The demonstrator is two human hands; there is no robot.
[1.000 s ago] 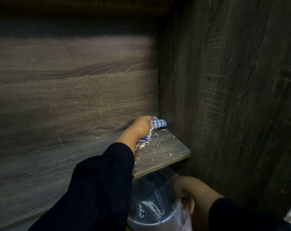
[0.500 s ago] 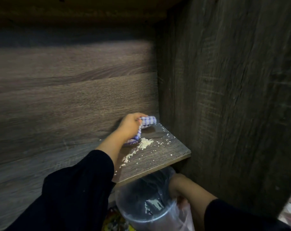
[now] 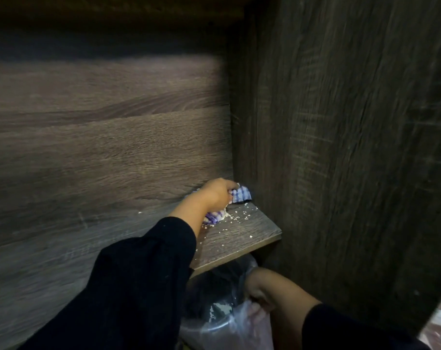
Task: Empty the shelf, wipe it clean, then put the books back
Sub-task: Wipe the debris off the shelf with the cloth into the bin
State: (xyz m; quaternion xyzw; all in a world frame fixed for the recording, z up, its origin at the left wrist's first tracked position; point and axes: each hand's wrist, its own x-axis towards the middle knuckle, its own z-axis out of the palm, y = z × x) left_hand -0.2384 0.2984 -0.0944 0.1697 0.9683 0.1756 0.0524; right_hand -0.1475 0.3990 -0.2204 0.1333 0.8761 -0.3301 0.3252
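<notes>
Now, change: my left hand (image 3: 215, 193), gripping the checked cloth (image 3: 241, 194), is back in the shelf's (image 3: 239, 238) rear right corner after sweeping leftward.
Crumbs: crumbs (image 3: 233, 217) lie beside the cloth.
Right hand: right hand (image 3: 258, 295) pinches the plastic bag (image 3: 227, 322) under the shelf's front edge.
Meaning: wiping continues; books unseen.

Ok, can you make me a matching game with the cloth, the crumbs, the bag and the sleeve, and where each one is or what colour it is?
Things:
1. cloth
2. crumbs
3. bag
4. sleeve

Descriptions:
A. black
B. held open below the shelf edge by the right hand
C. blue and white checks, gripped by the left hand in the back corner
D. pale bits scattered on the shelf

Pairs: 1-C, 2-D, 3-B, 4-A
</notes>
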